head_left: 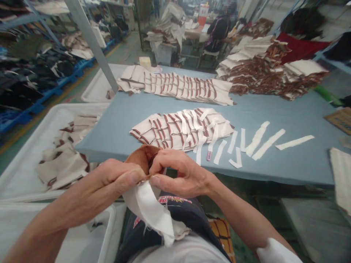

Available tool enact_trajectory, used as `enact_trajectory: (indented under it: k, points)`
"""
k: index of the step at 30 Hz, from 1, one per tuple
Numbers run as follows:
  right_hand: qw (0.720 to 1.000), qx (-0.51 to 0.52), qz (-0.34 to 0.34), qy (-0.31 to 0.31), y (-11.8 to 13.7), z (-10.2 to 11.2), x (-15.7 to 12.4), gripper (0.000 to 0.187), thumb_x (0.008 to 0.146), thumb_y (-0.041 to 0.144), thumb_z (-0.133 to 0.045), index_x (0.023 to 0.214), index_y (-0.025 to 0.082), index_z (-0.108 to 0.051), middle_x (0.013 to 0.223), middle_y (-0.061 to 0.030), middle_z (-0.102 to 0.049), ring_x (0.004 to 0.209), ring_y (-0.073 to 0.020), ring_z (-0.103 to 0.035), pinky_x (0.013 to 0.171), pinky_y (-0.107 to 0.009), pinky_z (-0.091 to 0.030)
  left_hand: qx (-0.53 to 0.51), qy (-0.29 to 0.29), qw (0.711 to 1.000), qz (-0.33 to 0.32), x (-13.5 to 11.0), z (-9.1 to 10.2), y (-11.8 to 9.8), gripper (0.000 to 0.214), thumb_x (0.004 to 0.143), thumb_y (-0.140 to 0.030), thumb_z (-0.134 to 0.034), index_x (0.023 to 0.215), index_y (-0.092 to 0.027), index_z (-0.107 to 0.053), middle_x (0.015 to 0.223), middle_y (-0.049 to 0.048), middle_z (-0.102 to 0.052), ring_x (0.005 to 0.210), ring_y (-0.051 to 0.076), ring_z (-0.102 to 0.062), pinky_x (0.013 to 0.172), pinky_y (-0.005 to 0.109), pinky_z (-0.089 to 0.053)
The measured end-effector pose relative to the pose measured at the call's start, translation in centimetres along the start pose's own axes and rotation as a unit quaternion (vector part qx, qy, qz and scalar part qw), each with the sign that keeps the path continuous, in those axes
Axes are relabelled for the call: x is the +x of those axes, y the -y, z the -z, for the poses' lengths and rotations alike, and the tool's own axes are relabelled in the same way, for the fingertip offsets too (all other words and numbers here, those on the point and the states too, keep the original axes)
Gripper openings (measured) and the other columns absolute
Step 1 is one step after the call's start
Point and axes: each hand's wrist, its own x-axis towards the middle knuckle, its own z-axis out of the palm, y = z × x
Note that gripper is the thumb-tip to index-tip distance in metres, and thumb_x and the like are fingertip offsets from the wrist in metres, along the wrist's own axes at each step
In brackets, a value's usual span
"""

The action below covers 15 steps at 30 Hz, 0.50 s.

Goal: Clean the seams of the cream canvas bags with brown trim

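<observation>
Both hands meet over my lap at the table's near edge, pinching a cream and brown fabric piece [142,157]. My left hand [120,177] is closed on its brown edge, thumb on top. My right hand [178,171] pinches the same edge close beside it, thumb and forefinger together. A white fabric strip [155,210] with frayed threads hangs down from between the fingertips. Whether the strip is fastened to the piece I cannot tell. Just beyond, an overlapping row of cream and brown pieces [170,131] lies on the blue table [287,113].
Loose white strips [267,142] and a small pink tool [209,155] lie right of the near row. Behind are a second row [189,87] and a tall pile [263,69]. White bins [52,117] stand at left, by a metal post [95,47]. A person [219,29] sits farther back.
</observation>
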Motion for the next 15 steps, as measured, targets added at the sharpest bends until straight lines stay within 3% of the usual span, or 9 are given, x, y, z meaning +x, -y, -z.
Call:
enact_trajectory:
  k: [3,7,10,15]
  points:
    - [0.999,-0.040,0.021,0.016,0.1,0.1,0.4,0.022,0.107,0.026,-0.067,0.086,0.019,-0.068,0.078,0.0018,-0.068,0.073,-0.0132,-0.060,0.075,-0.028,-0.047,0.013,0.042,0.999,-0.022,-0.1,0.1,0.0,0.054,0.112,-0.048,-0.052,0.065,-0.022,-0.051,0.060,-0.0062,-0.042,0.052,0.011,-0.041,0.048,0.021,-0.033]
    - [0.998,-0.037,0.026,0.036,-0.3,0.1,0.7,0.026,0.113,0.033,-0.063,0.091,0.020,-0.069,0.083,0.0005,-0.072,0.077,-0.0143,-0.064,0.081,-0.030,-0.050,0.023,0.023,0.998,-0.049,-0.2,0.5,0.0,0.044,0.107,-0.038,-0.061,0.066,-0.021,-0.060,0.058,-0.0084,-0.046,0.050,0.009,-0.042,0.047,0.019,-0.031]
    - [0.998,-0.025,0.029,0.045,-0.6,-0.2,1.1,0.029,0.115,0.037,-0.062,0.092,0.021,-0.069,0.084,0.0000,-0.072,0.079,-0.0149,-0.063,0.084,-0.031,-0.050,0.006,0.007,0.999,-0.047,-0.4,0.3,0.1,0.041,0.102,-0.032,-0.065,0.064,-0.022,-0.054,0.057,-0.0098,-0.040,0.049,0.008,-0.036,0.046,0.019,-0.029]
    - [0.998,0.026,0.039,0.048,0.0,-1.4,1.8,0.030,0.115,0.037,-0.062,0.089,0.022,-0.065,0.080,0.0009,-0.068,0.080,-0.0158,-0.061,0.088,-0.034,-0.050,0.014,-0.059,0.998,0.005,-2.3,-2.5,-1.7,0.038,0.095,-0.026,-0.055,0.063,-0.025,-0.033,0.057,-0.0095,-0.031,0.050,0.010,-0.029,0.046,0.024,-0.023]
